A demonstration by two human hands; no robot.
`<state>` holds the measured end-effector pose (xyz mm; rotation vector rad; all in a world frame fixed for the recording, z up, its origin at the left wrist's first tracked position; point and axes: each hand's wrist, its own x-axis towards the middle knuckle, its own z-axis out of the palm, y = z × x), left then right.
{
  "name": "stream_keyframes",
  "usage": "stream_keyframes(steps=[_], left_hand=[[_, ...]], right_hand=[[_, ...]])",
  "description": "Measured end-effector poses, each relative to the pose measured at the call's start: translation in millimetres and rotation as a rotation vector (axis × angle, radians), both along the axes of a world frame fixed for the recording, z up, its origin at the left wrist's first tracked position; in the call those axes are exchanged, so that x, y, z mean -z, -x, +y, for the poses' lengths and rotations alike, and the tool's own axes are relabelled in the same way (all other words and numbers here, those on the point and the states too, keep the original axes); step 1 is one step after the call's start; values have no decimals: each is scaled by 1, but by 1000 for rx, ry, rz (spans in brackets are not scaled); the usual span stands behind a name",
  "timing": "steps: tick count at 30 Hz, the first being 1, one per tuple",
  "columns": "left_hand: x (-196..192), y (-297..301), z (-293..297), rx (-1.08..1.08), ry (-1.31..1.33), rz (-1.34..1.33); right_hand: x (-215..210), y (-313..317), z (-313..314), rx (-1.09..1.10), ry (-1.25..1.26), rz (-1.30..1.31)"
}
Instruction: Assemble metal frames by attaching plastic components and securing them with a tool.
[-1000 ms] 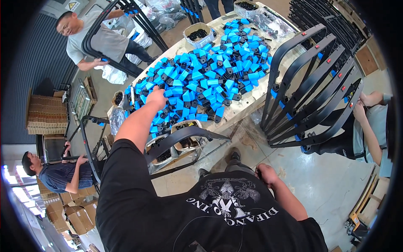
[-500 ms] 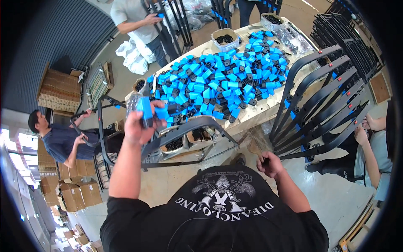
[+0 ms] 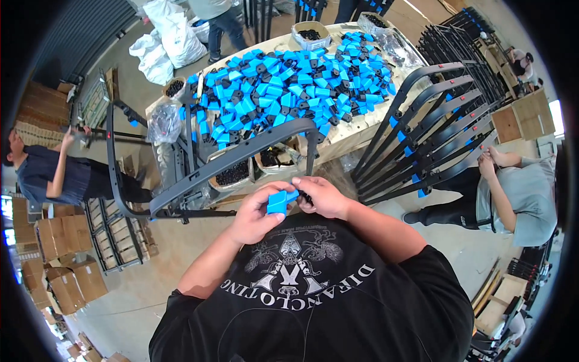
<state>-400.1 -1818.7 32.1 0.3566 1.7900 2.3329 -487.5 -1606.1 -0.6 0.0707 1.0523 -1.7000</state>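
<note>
Close in front of my chest, my left hand (image 3: 256, 211) is closed around a blue plastic piece (image 3: 277, 203). My right hand (image 3: 322, 197) meets it from the right, thumb and fingers pinched together at the end of the blue part. Something small and dark shows under those right fingers, too covered to name. Just beyond both hands, a black tubular frame (image 3: 235, 158) with a bent top stands against the near side of the table. A large heap of blue and black plastic pieces (image 3: 283, 90) covers the tabletop (image 3: 356, 136).
Boxes of small black parts (image 3: 232, 174) sit under the heap's near edge, and a tub (image 3: 310, 36) stands at the far side. Several black frames (image 3: 416, 133) lean on the right, beside a person in grey (image 3: 512, 199). Another person (image 3: 72, 172) stands left, near cartons (image 3: 69, 283).
My left hand has come down from the table's left side to my chest with its blue piece. My right hand has moved left to meet it. The whole view has shifted.
</note>
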Motion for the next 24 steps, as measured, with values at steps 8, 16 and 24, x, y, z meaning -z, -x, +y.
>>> stream_keyframes(steps=[8,16,24], left_hand=[[73,-36,-71,-540,180,-598],[58,-43,-77,-231,-531,-649],[57,-38,-61,-3,-409,-493]], right_hand=[[11,-38,-6,323,-232,-41],[-9,-55,-24,202,-304,72],[-11,-49,-22,-38,-145,253]])
